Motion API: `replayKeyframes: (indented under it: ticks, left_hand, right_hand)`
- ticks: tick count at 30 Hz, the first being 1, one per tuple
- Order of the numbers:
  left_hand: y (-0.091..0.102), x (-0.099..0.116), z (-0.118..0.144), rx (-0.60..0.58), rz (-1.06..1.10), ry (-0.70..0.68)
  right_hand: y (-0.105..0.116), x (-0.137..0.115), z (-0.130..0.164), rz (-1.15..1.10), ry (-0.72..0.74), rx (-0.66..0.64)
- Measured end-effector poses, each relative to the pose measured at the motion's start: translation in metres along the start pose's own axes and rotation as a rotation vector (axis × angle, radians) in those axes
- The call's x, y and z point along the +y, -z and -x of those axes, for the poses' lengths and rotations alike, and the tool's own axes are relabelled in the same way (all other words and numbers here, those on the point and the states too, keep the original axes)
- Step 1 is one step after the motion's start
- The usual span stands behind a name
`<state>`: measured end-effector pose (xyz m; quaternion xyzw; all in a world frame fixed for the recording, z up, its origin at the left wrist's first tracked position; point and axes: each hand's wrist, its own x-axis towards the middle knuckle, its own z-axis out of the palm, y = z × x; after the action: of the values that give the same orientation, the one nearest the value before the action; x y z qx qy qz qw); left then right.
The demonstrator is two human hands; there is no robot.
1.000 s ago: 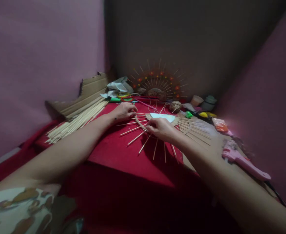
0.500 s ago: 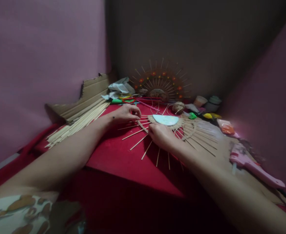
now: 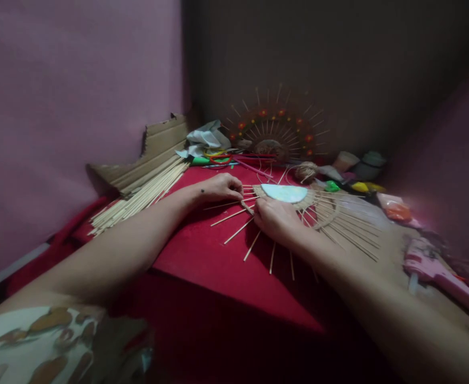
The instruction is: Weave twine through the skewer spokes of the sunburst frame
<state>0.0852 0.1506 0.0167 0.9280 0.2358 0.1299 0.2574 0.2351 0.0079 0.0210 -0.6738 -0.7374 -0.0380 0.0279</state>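
Observation:
A sunburst of thin bamboo sticks (image 3: 340, 224) lies flat on the red cloth (image 3: 202, 250), with a pale half-round piece (image 3: 284, 192) at its centre ringed by twine. My left hand (image 3: 220, 188) rests on the sticks at the left side of the fan, fingers curled on them. My right hand (image 3: 276, 221) presses on the lower left of the centre and pinches a strand of twine (image 3: 247, 207) that runs between the sticks. Both forearms reach in from the bottom of the view.
A bundle of loose bamboo sticks (image 3: 142, 194) and torn cardboard (image 3: 154, 154) lie at the left. A finished beaded sunburst (image 3: 276, 130) leans against the back wall. A twine ball (image 3: 305, 172), small pots and coloured bits sit behind. A pink glue gun (image 3: 444, 277) lies at the right.
The view has shifted, so everything sits further right in frame. My right hand has slid a little toward the centre piece; my left hand stays on the left sticks.

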Motion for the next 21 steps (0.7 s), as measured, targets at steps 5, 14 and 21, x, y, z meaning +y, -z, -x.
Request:
replayKeyframes:
  ticks: [5,14,21]
  left_hand:
    - [0.000,-0.002,-0.002,-0.021,-0.002,-0.001]
    - [-0.001,0.002,0.001,0.018,-0.016,0.010]
    - [-0.005,0.000,0.002,0.057,-0.010,0.004]
  right_hand:
    - [0.005,-0.002,0.000,-0.025,-0.033,-0.006]
    - [0.007,-0.007,-0.004,0.077,0.100,-0.010]
    - [0.018,-0.002,-0.012,0.034,0.038,-0.050]
